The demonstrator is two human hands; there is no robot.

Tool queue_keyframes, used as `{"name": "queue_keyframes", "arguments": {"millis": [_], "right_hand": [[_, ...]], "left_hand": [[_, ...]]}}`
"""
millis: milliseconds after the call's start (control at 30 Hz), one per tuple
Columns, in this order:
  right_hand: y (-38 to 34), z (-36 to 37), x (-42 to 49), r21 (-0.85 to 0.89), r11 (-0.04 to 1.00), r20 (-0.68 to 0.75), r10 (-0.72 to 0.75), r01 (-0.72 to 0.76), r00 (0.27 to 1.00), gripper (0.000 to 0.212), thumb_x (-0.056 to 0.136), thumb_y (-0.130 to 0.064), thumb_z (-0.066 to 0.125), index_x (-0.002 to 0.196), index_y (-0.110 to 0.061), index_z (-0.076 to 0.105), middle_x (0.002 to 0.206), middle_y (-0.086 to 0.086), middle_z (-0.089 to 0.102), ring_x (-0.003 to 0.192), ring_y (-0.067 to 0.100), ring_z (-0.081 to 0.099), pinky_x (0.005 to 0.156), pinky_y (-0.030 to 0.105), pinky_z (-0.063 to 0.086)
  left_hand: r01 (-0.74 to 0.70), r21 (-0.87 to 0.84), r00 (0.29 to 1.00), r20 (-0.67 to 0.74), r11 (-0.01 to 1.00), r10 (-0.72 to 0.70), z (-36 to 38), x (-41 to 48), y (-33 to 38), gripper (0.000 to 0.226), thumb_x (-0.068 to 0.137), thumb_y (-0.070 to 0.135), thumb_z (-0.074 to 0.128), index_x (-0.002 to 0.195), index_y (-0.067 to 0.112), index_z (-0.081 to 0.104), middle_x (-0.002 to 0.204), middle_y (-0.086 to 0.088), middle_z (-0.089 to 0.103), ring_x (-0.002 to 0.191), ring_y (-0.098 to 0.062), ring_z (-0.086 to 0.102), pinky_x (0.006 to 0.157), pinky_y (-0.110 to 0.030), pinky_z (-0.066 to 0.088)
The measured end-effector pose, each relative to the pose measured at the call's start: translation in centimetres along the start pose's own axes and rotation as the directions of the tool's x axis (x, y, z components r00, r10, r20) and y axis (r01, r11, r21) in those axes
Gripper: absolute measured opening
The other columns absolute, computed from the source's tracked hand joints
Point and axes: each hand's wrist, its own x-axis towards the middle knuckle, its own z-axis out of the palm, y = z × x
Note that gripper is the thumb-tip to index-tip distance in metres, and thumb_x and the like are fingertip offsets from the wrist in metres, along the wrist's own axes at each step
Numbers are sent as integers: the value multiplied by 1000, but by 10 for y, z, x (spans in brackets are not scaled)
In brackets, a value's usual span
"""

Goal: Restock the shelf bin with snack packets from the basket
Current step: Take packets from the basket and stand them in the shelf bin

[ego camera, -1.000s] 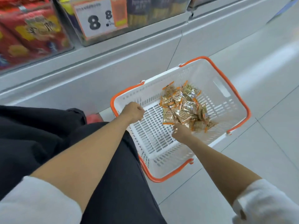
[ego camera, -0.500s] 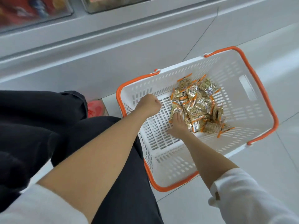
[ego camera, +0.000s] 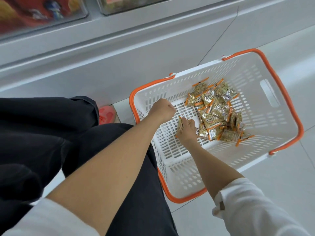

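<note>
Head view: two bare hands are reached into a white basket (ego camera: 252, 150) of snack packets (ego camera: 215, 111) set on the floor.

The left hand (ego camera: 162, 109) is held just inside the basket's near corner, curled into a loose fist; whether anything is enclosed cannot be told. The right hand (ego camera: 187, 129) is lowered onto the slotted basket bottom, its fingers (ego camera: 190, 122) closed on one packet (ego camera: 180, 123) that is drawn apart from the heap. Both forearms are bare, with white sleeves pushed up, and dark trousers (ego camera: 68, 142) are seen below them. The basket has an orange rim and two orange handles and rests on pale floor tiles (ego camera: 281, 184) beside a grey shelf base (ego camera: 119, 53). Two clear shelf bins (ego camera: 40, 12) are blurred at the top edge. The heaped packets overlap and cannot be counted exactly, but number well over a dozen. One red shoe (ego camera: 107, 114) is visible.
</note>
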Motion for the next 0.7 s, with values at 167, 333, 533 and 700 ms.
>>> {"name": "queue_keyframes", "arguments": {"millis": [167, 333, 533, 700], "right_hand": [[-9, -5, -11, 232, 962, 56, 134, -143, 989, 114, 77, 1, 76, 154, -29, -2, 150, 20, 20, 113, 36, 55, 69, 34, 45], [-18, -30, -24, 485, 856, 55, 174, -179, 983, 87, 82, -6, 70, 148, -19, 14, 122, 11, 53, 91, 23, 53, 76, 36, 50], [-27, -100, -48, 792, 610, -6, 49, -25, 999, 70, 81, -9, 73, 134, -29, 31, 92, 8, 53, 71, 21, 54, 65, 29, 46], [-49, -152, -71, 937, 347, -18, -74, 42, 997, 43, 89, -9, 61, 127, -20, 44, 90, 11, 61, 71, 21, 58, 67, 31, 51]], "left_hand": [[-14, -8, 1000, 3, 1000, 14, 2, 2, 1, 12, 86, 8, 52, 79, 16, 59, 80, -10, 63, 71, -23, 58, 69, -37, 49], [6, 10, 1000, -6, 1000, -6, 2, -1, 1, 11, 86, 10, 53, 80, 17, 58, 80, -4, 56, 73, -19, 55, 73, -40, 53], [-21, 5, 992, 121, 1000, 20, -4, -22, 16, 21, 92, 25, 62, 104, 7, 62, 101, -3, 58, 93, -27, 59, 84, -33, 50], [-100, -204, 992, 53, 974, 113, -20, -52, 41, 29, 91, 9, 64, 119, -1, 62, 108, -16, 66, 87, -21, 66, 82, -33, 58]]}}
